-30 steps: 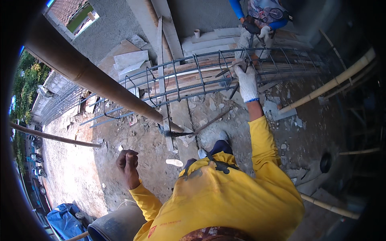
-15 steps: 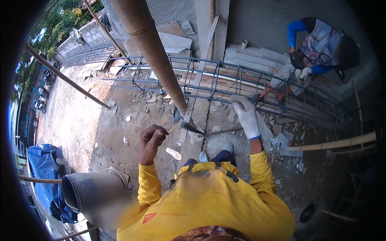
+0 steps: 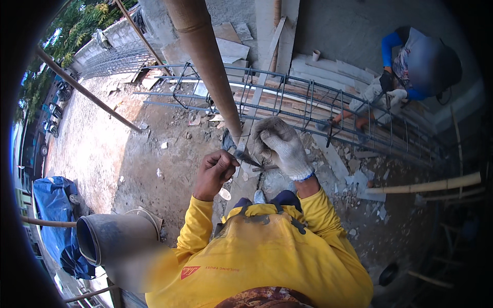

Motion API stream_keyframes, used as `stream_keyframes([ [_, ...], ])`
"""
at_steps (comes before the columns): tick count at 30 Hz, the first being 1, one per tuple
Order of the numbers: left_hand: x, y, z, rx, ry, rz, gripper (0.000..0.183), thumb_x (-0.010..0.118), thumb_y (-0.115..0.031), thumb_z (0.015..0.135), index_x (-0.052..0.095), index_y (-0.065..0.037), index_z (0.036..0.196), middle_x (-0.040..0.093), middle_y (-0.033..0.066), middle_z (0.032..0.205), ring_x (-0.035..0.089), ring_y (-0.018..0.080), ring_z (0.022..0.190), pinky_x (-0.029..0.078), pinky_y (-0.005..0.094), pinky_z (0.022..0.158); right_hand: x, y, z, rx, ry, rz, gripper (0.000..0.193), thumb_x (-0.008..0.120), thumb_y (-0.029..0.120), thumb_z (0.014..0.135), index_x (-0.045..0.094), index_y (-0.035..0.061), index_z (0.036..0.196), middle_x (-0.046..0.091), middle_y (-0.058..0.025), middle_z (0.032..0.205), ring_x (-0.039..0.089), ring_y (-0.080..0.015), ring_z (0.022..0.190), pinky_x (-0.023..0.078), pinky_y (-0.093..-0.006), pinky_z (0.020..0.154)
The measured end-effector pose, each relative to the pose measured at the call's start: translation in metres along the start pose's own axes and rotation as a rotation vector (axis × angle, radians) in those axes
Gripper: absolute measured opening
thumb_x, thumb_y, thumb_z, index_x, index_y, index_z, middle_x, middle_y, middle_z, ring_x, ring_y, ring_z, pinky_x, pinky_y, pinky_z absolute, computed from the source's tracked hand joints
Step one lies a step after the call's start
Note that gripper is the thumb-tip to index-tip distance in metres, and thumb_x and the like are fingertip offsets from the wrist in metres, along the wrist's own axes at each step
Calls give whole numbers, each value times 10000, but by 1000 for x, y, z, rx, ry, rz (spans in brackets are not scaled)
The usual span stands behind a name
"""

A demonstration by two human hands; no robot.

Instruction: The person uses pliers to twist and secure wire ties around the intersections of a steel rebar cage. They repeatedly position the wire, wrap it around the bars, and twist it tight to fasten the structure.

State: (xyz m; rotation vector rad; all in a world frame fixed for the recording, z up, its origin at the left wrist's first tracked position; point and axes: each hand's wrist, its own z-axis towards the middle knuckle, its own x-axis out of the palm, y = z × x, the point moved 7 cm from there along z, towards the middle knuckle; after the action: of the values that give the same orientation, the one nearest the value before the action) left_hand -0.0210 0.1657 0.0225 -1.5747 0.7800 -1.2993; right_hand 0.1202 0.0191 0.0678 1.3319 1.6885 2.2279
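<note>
My bare left hand is raised in front of my chest with thumb and fingers pinched together. Whatever sits in that pinch is too small to make out. Close by on the right, my right hand wears a white knitted glove, its palm side greyed with dirt. Its fingers curl in toward the thumb, and what they hold, if anything, is hidden. Beyond both hands, a long cage of steel reinforcing bars with square stirrups runs across the view. A thick bamboo pole stands in front of the cage.
Across the cage at right, a co-worker in blue sleeves and gloves crouches. A large bucket and a blue tarp are at left. Another bamboo pole juts in from the right. Rubble and boards lie on the ground.
My right hand has moved left and away from the cage bar, its fingers curling more. My left hand has come right and slightly up, so both hands are nearer each other.
</note>
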Motion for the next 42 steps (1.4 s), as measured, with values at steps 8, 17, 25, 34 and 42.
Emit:
stream_keyframes([
  [8, 3, -3, -2, -15, -21, 85, 368, 655, -356, 1100, 766, -5, 1078, 609, 9, 695, 462, 54, 546, 333, 232, 500, 7, 15, 4, -365, -245, -476, 77, 610, 87, 1097, 673, 65, 1135, 740, -30, 1000, 687, -94, 814, 539, -242, 710],
  [17, 5, -8, -4, 13, -122, 205, 365, 661, -341, 1101, 785, 1, 1083, 679, 5, 747, 493, 47, 566, 365, 226, 515, 0, 23, 4, -364, -381, -378, 112, 609, 114, 1101, 684, 69, 1171, 751, -27, 1035, 730, -122, 885, 544, -262, 702],
  [25, -10, -13, -2, 119, -189, 237, 299, 685, -280, 1092, 789, 0, 1093, 614, -32, 736, 501, 45, 614, 375, 223, 551, -1, 24, 4, -263, -59, 115, 263, 609, 99, 1072, 630, 80, 1333, 730, -92, 1251, 720, -194, 1103, 560, -345, 841],
  [34, -3, -20, -3, 186, -141, 377, 218, 705, -171, 1074, 796, 24, 1114, 632, -28, 791, 522, 55, 682, 414, 238, 606, -31, 10, 8, 15, -86, 80, 247, 664, 209, 1075, 738, 34, 1232, 777, -112, 1118, 725, -202, 961, 547, -335, 830],
  [42, -4, -30, -2, 180, -142, 387, 214, 687, -159, 1080, 799, 23, 1102, 690, -4, 824, 550, 60, 696, 432, 238, 616, -20, 14, 4, 46, -170, 5, 349, 538, 201, 1138, 701, -35, 1338, 760, -154, 1255, 730, -214, 1107, 560, -341, 906],
])
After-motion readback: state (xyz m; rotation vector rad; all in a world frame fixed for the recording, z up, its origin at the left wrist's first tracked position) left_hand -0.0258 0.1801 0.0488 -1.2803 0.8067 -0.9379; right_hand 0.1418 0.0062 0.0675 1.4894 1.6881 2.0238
